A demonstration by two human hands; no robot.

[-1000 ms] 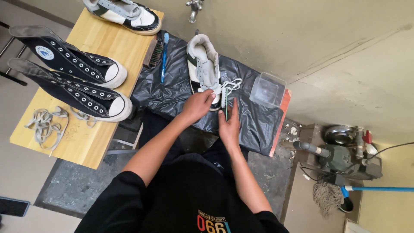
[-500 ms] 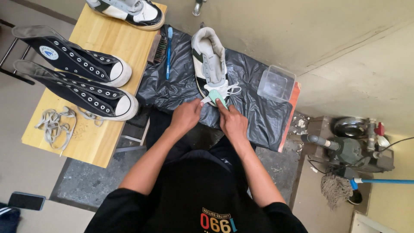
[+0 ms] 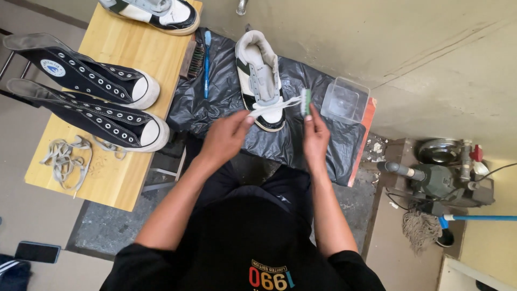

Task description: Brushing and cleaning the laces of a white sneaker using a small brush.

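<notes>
Lace-scrubbing step, I judge: left hand (image 3: pixel 226 136) pinches a white shoelace (image 3: pixel 274 106) taut over the white sneaker (image 3: pixel 259 75) on the black plastic sheet (image 3: pixel 215 102), right hand (image 3: pixel 316 134) grips a small brush (image 3: pixel 306 101) against it; next calls for steady tension.

— How many shoes are out?
— Four. Two black high-top sneakers (image 3: pixel 86 73) (image 3: pixel 91 121) on the wooden table (image 3: pixel 116 186), one black-and-white low sneaker (image 3: pixel 156 12) at its far end, and one white-and-dark sneaker (image 3: pixel 259 75) on the black plastic sheet (image 3: pixel 215 105).
— Brushes?
— Three: one blue toothbrush (image 3: pixel 206 62), one wooden scrub brush (image 3: pixel 192 60), one green-headed brush (image 3: pixel 306 101).
— Laces?
— One loose grey pile (image 3: pixel 64 159), plus one white lace (image 3: pixel 274 106).
— Containers?
— One clear plastic tub (image 3: pixel 344 99).
— Anything else?
— One phone (image 3: pixel 36 251), one mop (image 3: pixel 425 226).
</notes>
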